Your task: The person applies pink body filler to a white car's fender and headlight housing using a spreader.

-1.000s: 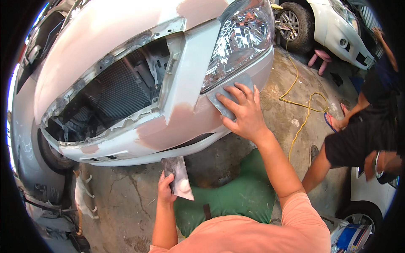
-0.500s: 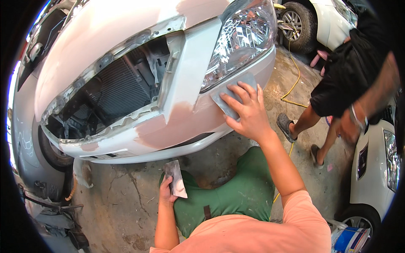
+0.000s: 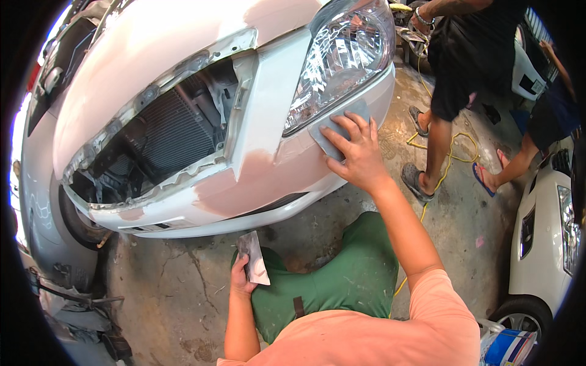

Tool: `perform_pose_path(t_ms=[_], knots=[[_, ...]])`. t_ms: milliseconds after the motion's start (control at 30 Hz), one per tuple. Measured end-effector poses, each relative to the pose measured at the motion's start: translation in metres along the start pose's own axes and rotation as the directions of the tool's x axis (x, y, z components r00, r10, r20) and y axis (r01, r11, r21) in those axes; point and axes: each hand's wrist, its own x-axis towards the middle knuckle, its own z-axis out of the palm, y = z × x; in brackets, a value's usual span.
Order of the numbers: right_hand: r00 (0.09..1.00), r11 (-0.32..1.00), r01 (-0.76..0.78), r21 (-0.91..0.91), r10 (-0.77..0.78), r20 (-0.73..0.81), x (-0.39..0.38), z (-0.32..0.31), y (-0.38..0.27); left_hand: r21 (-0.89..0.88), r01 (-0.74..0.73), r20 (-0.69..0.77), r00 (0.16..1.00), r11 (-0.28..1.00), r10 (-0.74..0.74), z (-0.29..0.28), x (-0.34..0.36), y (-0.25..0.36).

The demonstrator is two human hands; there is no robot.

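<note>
A silver-grey car (image 3: 46, 226) stands to the left of the landmark, a white, curved car bumper (image 3: 287, 171) with a matt pinkish-brown patch (image 3: 238, 192) across its face. A dark, finned radiator (image 3: 174, 131) shows through the opening above the bumper's left part. Below the bumper and apart from it, the person's left hand (image 3: 240, 274) holds a thin, grey-and-white rectangular sheet (image 3: 255, 262), thumb closed over its front; the fingers behind it are mostly hidden. Green trousers (image 3: 332, 277) cover the person's legs, also below the bumper.

A clear, faceted headlight (image 3: 342, 64) sits above the bumper's right part. Just under that lamp, the right hand (image 3: 365, 160) lies over a flat, blue-grey flexible pad (image 3: 329, 148) resting against the bumper, its fingers extended and slightly apart, pressed flat rather than curled round it.

To the right of the bumper, a yellow hose (image 3: 455, 139) loops over the grey concrete floor (image 3: 470, 210) near a co-worker in black clothes (image 3: 467, 64). Farther right of the bumper stands another white car (image 3: 537, 250).
</note>
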Motion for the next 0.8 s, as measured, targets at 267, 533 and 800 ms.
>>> perform_pose_path(t_ms=[267, 533, 800], knots=[[1.0, 1.0, -0.029, 0.009, 0.029, 0.007, -0.003, -0.013, 0.011, -0.005, -0.02, -0.042, 0.999, 1.0, 0.02, -0.014, 0.004, 0.002], [0.996, 0.993, -0.079, 0.092, 0.074, 0.053, -0.028, -0.004, 0.019, 0.023, 0.015, 0.059, 0.998, 1.0, -0.016, -0.005, -0.011, 0.006], [0.988, 0.992, -0.105, 0.069, 0.112, -0.111, -0.024, 0.02, 0.021, -0.012, 0.042, 0.1, 0.994, 0.999, -0.04, -0.011, -0.01, 0.008]])
